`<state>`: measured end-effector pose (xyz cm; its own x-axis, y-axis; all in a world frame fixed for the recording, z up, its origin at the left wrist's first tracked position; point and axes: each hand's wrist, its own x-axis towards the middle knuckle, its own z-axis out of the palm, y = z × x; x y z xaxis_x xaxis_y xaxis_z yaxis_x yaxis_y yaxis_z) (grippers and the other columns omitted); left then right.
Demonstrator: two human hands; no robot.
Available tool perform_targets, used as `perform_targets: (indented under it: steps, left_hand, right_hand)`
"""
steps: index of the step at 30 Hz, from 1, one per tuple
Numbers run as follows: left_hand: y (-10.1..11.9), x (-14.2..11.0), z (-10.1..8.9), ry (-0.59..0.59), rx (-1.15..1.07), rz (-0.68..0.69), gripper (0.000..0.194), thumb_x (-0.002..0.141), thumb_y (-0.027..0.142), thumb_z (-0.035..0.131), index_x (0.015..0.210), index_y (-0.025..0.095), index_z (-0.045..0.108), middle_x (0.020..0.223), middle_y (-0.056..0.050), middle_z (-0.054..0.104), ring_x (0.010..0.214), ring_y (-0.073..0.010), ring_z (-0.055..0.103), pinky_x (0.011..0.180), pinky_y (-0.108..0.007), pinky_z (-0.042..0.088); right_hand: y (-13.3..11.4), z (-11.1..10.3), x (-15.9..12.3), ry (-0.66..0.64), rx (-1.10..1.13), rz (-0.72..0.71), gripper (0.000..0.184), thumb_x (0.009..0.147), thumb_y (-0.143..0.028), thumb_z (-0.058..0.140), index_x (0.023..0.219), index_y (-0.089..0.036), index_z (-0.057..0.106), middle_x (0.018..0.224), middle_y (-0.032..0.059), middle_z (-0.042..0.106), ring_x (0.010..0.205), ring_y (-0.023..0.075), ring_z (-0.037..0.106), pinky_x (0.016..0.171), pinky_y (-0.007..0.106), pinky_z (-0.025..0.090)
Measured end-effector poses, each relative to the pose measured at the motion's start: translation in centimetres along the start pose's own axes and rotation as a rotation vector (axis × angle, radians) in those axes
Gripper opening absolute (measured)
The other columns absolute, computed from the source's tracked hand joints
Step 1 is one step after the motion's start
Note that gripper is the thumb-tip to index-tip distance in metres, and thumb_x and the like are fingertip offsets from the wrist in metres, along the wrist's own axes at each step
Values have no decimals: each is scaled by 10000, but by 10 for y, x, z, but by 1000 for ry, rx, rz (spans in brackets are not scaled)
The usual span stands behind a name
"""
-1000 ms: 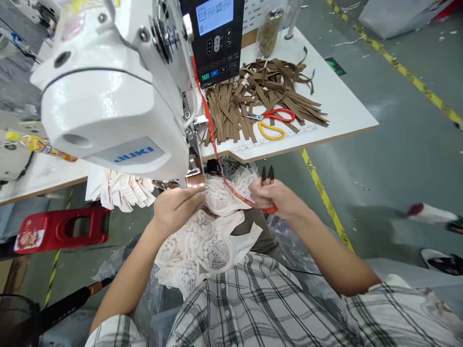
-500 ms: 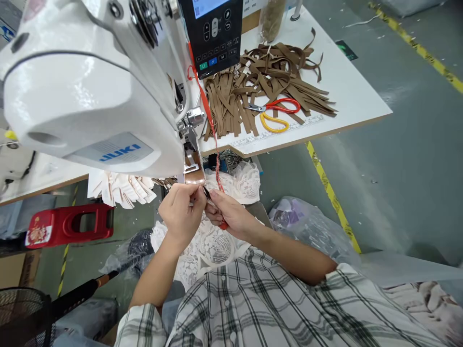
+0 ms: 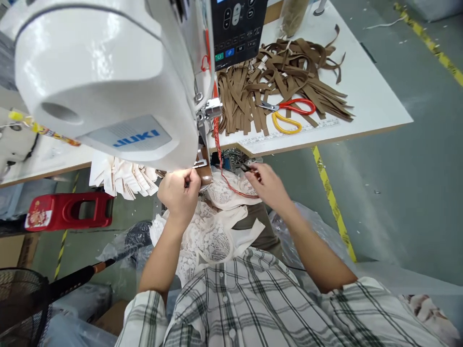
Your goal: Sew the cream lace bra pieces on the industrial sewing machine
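My left hand is closed in a pinch beside the needle area of the white JUKI sewing machine. What its fingers hold, if anything, is hidden. Off to the right, my right hand is wrapped round dark-bladed thread snips, their tips pointing toward the machine. A red cord runs from the machine down to that hand. Below both hands, white lace bras lie over my lap, and another lace cup sits between the hands under the table edge.
Brown fabric straps, red-and-yellow-handled scissors and a ruler marking are on the white table. White strips hang at the left edge. A red stool and a fan stand on the left.
My right hand came in to my left hand with the snips, then drew back to the right. My left hand has stayed by the needle area, its fingers now curled closed.
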<state>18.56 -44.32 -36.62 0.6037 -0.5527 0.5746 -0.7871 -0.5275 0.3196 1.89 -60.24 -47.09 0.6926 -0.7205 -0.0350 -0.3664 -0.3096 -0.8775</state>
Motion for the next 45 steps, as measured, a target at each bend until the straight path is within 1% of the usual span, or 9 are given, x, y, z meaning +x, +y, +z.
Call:
perform_targets:
  steps: [3,7,13,27,32,35,37,41,45]
  left_hand:
    - [-4,1,5,11,16,-27,249,900,298,607,666,213,598,599,-11,526,643,-161,497,587,-294,294]
    - [-5,0,6,4,22,-40,267,908,327,594,665,216,591,584,-6,504,624,-157,473,582,-298,274]
    - [-2,2,4,-30,33,-69,293,924,343,563,663,210,582,596,-17,509,638,-160,463,586,-300,262]
    - [10,7,-4,-216,180,-210,352,948,373,500,672,197,628,571,-24,491,647,-166,446,593,-305,214]
    - [13,11,-13,-304,244,-185,424,981,442,472,716,198,697,557,-14,498,568,-147,397,583,-319,172]
    - [13,14,-18,-329,297,-130,452,997,463,456,760,199,736,549,-20,517,564,-159,420,582,-321,179]
    - [13,17,-21,-331,326,-88,448,1001,468,456,803,205,761,571,-34,566,592,-177,469,586,-320,195]
    - [11,22,-25,-376,354,-14,456,1007,473,447,848,212,784,626,-57,658,613,-198,538,588,-321,220]
    - [9,27,-30,-431,381,32,485,1005,501,439,846,200,785,639,-73,683,611,-211,571,584,-325,242]
  right_hand:
    - [50,-13,6,10,-418,-72,522,911,-413,552,1299,-66,590,1389,282,496,1331,421,427,1119,566,316]
    - [80,-13,-2,-94,-495,-73,552,929,-439,526,1343,-78,579,1415,281,472,1366,413,424,1123,557,346]
    - [75,0,-3,-133,-435,-124,541,947,-457,508,1353,-105,575,1427,264,468,1375,393,434,1138,552,344]
    - [57,-1,-3,-249,-320,-24,529,953,-495,492,1345,-151,582,1475,238,445,1411,402,402,1065,538,440]
    - [16,2,2,-192,-83,-102,378,961,-440,532,1242,-208,632,1327,165,582,1233,326,568,819,411,559]
    - [-34,7,8,-44,72,-296,255,961,-359,567,1154,-224,664,1108,103,649,959,236,645,800,378,553]
    - [-68,13,15,25,107,-489,228,976,-305,547,1159,-242,669,1038,77,647,921,215,628,832,375,538]
    - [-114,22,34,-25,12,-710,299,984,-182,459,1182,-213,681,1030,95,605,972,224,590,841,365,500]
    - [-128,21,45,-112,-12,-664,253,905,-116,507,1018,-182,723,997,91,563,922,216,576,779,330,470]
